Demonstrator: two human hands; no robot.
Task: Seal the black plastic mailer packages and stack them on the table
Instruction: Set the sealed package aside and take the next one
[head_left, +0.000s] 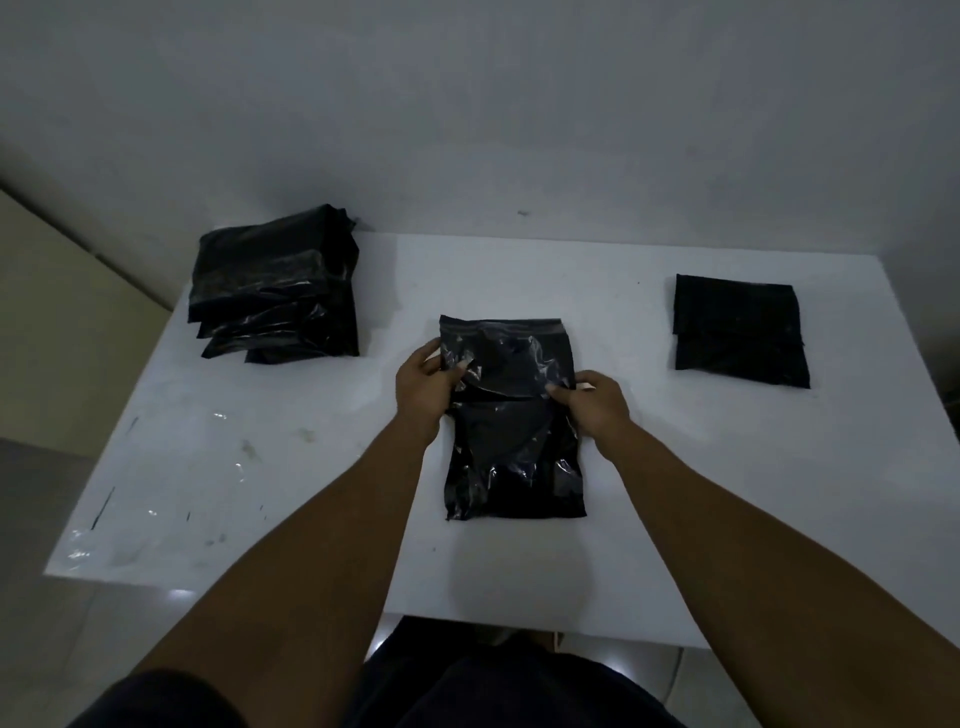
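Note:
A black plastic mailer (511, 457) lies lengthwise in the middle of the white table (322, 467), its flap end with a grey adhesive strip pointing away from me. My left hand (423, 387) pinches the mailer's left edge near the flap. My right hand (592, 402) grips its right edge at about the same height. A stack of several black mailers (278, 288) sits at the far left of the table.
A flat piece of folded black cloth (740, 332) lies at the far right of the table. Scraps of clear film (234, 467) glint on the left part of the table. A grey wall rises behind the table.

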